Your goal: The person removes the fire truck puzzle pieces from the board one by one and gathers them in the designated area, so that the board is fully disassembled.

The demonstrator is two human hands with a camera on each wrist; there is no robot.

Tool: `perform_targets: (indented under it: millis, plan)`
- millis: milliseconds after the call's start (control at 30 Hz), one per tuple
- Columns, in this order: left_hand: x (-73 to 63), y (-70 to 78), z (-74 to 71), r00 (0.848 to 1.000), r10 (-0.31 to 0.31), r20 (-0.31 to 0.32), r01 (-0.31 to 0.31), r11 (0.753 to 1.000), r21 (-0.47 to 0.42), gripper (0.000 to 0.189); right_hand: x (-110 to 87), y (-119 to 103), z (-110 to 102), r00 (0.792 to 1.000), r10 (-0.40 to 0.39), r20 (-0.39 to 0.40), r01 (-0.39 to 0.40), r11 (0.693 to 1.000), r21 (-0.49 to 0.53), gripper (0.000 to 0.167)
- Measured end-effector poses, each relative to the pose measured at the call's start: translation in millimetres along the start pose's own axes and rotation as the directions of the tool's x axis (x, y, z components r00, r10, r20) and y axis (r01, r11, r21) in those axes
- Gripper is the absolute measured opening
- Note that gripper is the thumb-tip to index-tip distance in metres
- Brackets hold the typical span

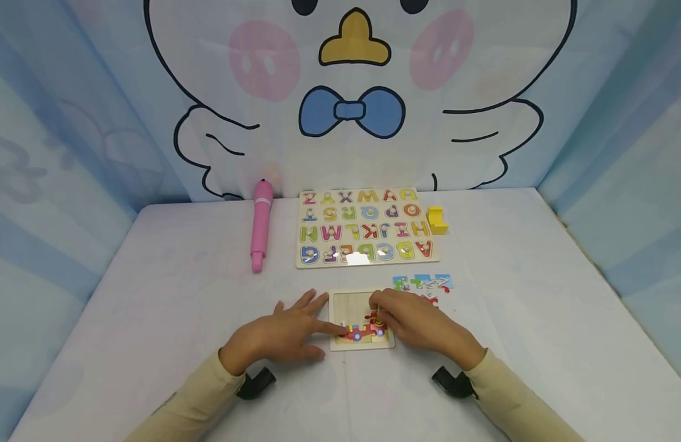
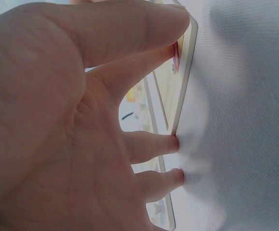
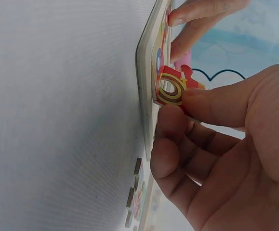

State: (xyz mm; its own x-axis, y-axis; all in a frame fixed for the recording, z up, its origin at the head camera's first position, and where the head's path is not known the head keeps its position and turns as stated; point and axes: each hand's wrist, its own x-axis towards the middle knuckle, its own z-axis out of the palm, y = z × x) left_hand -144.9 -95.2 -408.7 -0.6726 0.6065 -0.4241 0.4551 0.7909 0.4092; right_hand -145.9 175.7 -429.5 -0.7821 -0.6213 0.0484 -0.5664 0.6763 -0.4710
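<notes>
A small wooden puzzle frame [image 1: 334,313] lies on the table, its lower part filled with pieces [image 1: 358,333] that show a red vehicle with wheels. My right hand [image 1: 420,322] pinches a red jigsaw piece [image 3: 172,89] with yellow rings between thumb and fingers, tilted at the frame's right side. With fingers spread, my left hand [image 1: 288,331] lies at the frame's left; its index fingertip presses the laid pieces, while other fingertips touch the tabletop in the left wrist view. Loose blue-and-green puzzle pieces [image 1: 423,282] lie just beyond the right hand, which partly covers a red one.
Behind the frame lies a wooden alphabet board [image 1: 368,227] with coloured letters. A pink pen-shaped toy [image 1: 260,227] is to its left, and a yellow block [image 1: 437,221] sits at its right edge. A printed curtain [image 1: 351,153] hangs along the table's back edge.
</notes>
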Motion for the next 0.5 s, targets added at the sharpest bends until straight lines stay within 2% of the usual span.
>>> perform_targets:
  millis: [500]
  plan:
    - [0.7, 0.6, -0.6, 1.000, 0.000, -0.001, 0.001, 1.000, 0.019, 0.048, 3.3, -1.9, 1.9, 0.994, 0.100, 0.034, -0.100, 0.995, 0.005, 0.007]
